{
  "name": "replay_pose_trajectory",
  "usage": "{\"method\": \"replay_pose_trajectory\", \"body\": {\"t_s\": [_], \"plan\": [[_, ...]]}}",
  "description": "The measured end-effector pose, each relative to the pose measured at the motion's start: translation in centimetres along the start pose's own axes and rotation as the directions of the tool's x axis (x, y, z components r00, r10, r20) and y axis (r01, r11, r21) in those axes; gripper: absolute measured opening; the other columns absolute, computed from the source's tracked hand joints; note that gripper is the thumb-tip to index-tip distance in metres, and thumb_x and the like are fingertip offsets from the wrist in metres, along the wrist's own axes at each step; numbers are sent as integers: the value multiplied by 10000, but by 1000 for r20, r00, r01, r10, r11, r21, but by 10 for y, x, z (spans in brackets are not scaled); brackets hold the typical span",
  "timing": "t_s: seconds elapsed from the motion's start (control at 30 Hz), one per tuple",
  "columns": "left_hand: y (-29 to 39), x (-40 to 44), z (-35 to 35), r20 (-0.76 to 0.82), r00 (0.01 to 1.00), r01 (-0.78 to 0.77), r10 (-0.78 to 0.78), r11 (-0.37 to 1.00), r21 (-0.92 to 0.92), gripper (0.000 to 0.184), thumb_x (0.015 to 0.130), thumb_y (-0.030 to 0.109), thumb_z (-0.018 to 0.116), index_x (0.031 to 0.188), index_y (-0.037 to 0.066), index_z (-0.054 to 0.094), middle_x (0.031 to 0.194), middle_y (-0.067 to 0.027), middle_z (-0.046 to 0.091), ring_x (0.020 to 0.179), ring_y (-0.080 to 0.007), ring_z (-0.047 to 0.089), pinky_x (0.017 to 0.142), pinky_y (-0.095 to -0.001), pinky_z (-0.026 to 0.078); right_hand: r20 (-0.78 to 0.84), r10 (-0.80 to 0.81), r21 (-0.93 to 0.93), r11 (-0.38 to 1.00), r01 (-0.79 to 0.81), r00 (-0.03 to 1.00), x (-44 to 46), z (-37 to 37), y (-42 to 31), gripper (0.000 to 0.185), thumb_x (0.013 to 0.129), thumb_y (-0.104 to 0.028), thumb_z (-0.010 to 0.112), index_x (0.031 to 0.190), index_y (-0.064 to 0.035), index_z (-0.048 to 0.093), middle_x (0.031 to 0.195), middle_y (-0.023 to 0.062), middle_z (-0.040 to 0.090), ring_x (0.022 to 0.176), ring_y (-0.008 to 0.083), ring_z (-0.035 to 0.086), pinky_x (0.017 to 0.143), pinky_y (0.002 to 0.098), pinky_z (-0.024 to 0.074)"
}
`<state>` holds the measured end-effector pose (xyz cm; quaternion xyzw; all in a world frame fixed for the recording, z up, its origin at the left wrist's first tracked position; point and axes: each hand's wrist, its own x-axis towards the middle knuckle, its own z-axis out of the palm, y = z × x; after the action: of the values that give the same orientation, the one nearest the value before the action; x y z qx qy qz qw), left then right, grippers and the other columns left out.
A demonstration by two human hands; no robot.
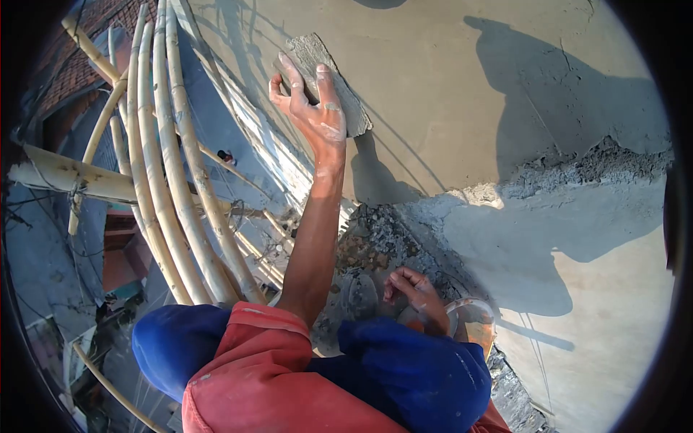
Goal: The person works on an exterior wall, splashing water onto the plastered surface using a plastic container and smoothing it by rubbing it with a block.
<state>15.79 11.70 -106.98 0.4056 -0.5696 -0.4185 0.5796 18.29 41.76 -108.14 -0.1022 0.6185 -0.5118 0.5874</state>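
My left hand [317, 115] reaches up and grips a flat, rectangular plastering float [345, 97], rough and caked with grey mortar. The float lies against the smooth, freshly plastered wall [433, 86]. Pale mortar smears mark my fingers and wrist. Lower down, beside my blue-clad knee [419, 375], is my right hand [417, 290] with its fingers curled in; what they hold, if anything, is hidden. Just right of that hand shows the rim of a bucket [473, 302], partly covered by the knee.
Bamboo poles [173, 166] run upward on the left, with a drop to the ground beyond them. Rubble and mortar crumbs [382, 234] lie on the ledge below the wall. A rough mortar edge [599, 164] separates the plaster from a paler lower surface [606, 289].
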Motion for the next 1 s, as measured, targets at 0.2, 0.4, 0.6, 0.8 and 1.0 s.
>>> {"method": "replay_pose_trajectory", "body": {"t_s": [0.2, 0.4, 0.6, 0.8, 1.0], "plan": [[14, -99, 3, 74, 950, -304, 303, 953, 12, 633, 838, 200, 615, 1371, 11, 331, 1348, -285, 165, 1282, -409, 193, 1037, -512, 183, 39, -33, -113, 993, 37, 999, 24, 4, -4, 239, 940, -252, 494, 852, -47, 580, 704, 13, 578, 657, 97, 563, 587, 234, 436], [9, -35, 7, 25, 945, -325, 327, 944, -59, 663, 845, 224, 599, 1397, 33, 283, 1344, -254, 181, 1257, -374, 234, 1029, -464, 204, -16, 94, -68, 993, -95, 995, 16, -4, 21, 240, 932, -267, 510, 849, -53, 579, 702, 14, 584, 635, 95, 556, 564, 232, 416], [-38, -45, -1, 12, 990, 144, -143, 989, -20, 639, 926, 333, 471, 1424, 43, 195, 1331, -243, 219, 1237, -318, 261, 1016, -403, 225, -175, -97, -6, 995, 97, 980, -17, -18, -5, 241, 932, -249, 505, 842, -35, 573, 685, 34, 582, 620, 115, 558, 561, 244, 420], [8, -100, 1, 74, 959, -279, 275, 958, 62, 657, 911, 303, 499, 1423, 32, 190, 1328, -243, 222, 1255, -352, 225, 1028, -435, 212, -176, -106, 61, 991, 118, 979, 5, -7, 2, 239, 932, -239, 502, 867, -23, 581, 686, 40, 573, 633, 118, 564, 560, 246, 422], [-22, -12, 4, 8, 991, 132, -133, 980, -147, 682, 873, 258, 577, 1416, 40, 226, 1339, -265, 167, 1257, -391, 212, 1032, -456, 205, -293, -143, 54, 985, 166, 945, -10, -22, 5, 226, 935, -225, 494, 882, -22, 578, 689, 41, 578, 631, 117, 567, 555, 239, 427]]}}
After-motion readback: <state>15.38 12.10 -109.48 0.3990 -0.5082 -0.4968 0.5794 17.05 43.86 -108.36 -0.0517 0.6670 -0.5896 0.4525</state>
